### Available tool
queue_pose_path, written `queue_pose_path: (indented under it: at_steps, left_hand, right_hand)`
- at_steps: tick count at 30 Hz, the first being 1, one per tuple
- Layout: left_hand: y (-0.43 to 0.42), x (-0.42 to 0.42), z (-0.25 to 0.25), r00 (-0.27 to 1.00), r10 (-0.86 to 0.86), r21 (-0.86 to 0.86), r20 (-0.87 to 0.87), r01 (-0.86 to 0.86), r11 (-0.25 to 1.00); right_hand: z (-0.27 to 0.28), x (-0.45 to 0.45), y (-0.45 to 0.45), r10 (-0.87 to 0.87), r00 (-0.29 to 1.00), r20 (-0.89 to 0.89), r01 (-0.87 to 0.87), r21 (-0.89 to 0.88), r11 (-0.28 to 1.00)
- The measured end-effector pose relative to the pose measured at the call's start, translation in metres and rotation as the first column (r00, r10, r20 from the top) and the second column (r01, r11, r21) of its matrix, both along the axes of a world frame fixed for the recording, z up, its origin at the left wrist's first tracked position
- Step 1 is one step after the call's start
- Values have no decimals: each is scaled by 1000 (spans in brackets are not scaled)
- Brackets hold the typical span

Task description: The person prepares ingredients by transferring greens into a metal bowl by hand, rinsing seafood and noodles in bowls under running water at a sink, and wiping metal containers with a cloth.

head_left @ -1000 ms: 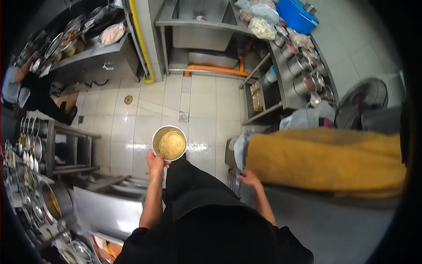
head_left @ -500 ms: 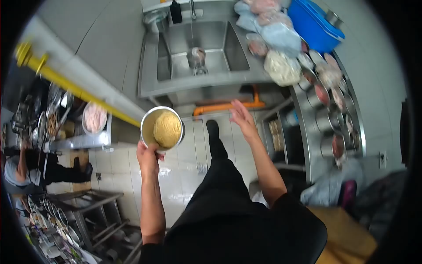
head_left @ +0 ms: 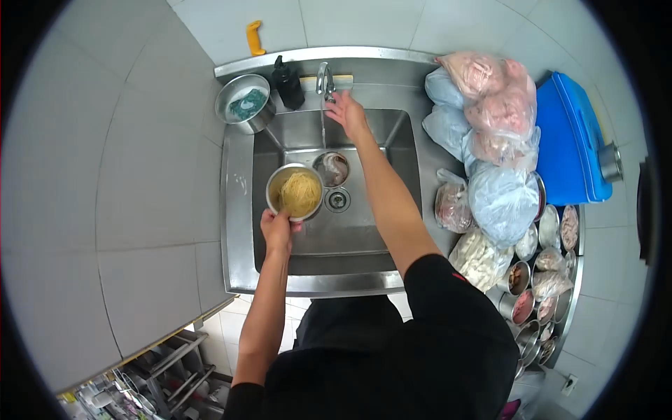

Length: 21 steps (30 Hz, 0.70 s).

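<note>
My left hand (head_left: 278,231) grips a round metal pot (head_left: 270,194) by its near rim and side, holding it over the left part of the sink (head_left: 371,238). Yellow noodles (head_left: 299,194) lie inside the pot. At the back of the sink my right hand (head_left: 346,113) reaches to the faucet (head_left: 325,77), fingers stretched out and apart, holding nothing. Whether the fingers touch the faucet I cannot tell. A thin stream of water (head_left: 323,133) falls from the spout. Below it a metal container with something pale and bagged (head_left: 334,169) sits on the sink floor beside the drain (head_left: 337,201).
On the sink's back left stand a metal bowl with a green scrubber (head_left: 246,103) and a black pump bottle (head_left: 288,85). To the right are plastic bags of food (head_left: 502,199), a blue cooler box (head_left: 570,143) and several metal pots of food (head_left: 518,306). A tiled wall (head_left: 147,287) rises at left.
I have moved up to the sink, bringing the pot of noodles over it. My right hand has gone from beside my body to the faucet, where water now runs.
</note>
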<state>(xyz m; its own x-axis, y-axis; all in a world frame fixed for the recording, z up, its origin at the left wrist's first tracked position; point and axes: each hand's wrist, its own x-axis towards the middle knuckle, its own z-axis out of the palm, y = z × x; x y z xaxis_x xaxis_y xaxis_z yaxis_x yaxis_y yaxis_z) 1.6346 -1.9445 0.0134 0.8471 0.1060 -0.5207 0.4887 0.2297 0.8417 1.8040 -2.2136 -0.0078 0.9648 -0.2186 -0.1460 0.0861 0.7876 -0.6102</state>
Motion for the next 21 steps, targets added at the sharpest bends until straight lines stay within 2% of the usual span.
queue_pose_path:
  at_steps: [1,2,3,4,6,7,8,9,10,11,12,13,15,16,17,18,19,20,21]
  left_hand:
    - [-15,19,0,999,-14,3,-35,15,1000]
    - [-30,37,-1,997,-29,3,-68,30,1000]
    - [-44,53,-5,996,-32,-1,-79,32,999]
    - [-58,66,-13,994,-31,-21,-105,29,999]
    - [-82,92,-24,989,-46,-42,-143,41,998]
    - [-84,105,-28,966,-170,108,-193,193,975]
    - [-86,126,-32,926,-281,246,-251,342,907]
    - [-82,162,-45,791,-550,494,-270,604,625]
    - [-84,193,-59,572,-733,668,-368,711,220]
    - [-103,205,-45,480,-825,810,-299,585,47]
    - [-124,210,-22,357,-898,910,-256,402,-100]
    - [-140,207,-8,346,-899,905,-268,410,-112]
    - [-169,208,13,-77,-997,913,-30,404,-59]
    - [-165,211,8,-91,-995,912,-37,404,-71]
    - [-156,214,-2,96,-994,909,-61,417,-15]
    - [-152,225,-10,278,-958,912,-72,407,49]
    - [-153,238,-26,266,-962,914,-68,403,47]
    - [-150,243,-47,321,-938,829,-134,555,71]
    - [-149,244,-62,363,-908,718,-211,687,108]
  right_hand:
    - [-4,-9,-1,-31,986,-163,-10,-250,968]
    - [-6,-21,-1,-99,947,-306,-64,-481,875]
    - [-28,-30,9,-120,920,-372,-143,-605,783]
    - [-51,-42,23,-152,889,-433,-228,-704,673]
    - [-31,-82,37,-44,886,-462,-369,-757,540]
    - [-20,-85,27,-55,878,-475,-372,-751,546]
    - [-9,-85,15,-60,903,-426,-364,-830,423]
    - [-5,-83,7,-58,925,-375,-343,-892,294]
    - [-8,-77,1,-65,921,-384,-348,-887,303]
    - [-10,-65,-8,167,896,-411,-440,-869,227]
    - [-13,-58,-14,388,816,-429,-511,-849,136]
    - [-15,-58,-16,384,815,-434,-518,-842,148]
    - [-9,-52,-24,310,817,-486,-567,-777,274]
    - [-24,-59,-18,303,821,-485,-564,-774,287]
    - [-52,-77,-5,41,922,-384,-323,-709,627]
    - [-66,-88,6,-261,909,-325,29,-574,818]
    - [-59,-98,24,-270,909,-318,146,-364,920]
    - [-59,-102,33,-277,901,-333,151,-358,921]
    - [-62,-107,40,-323,876,-359,124,-480,869]
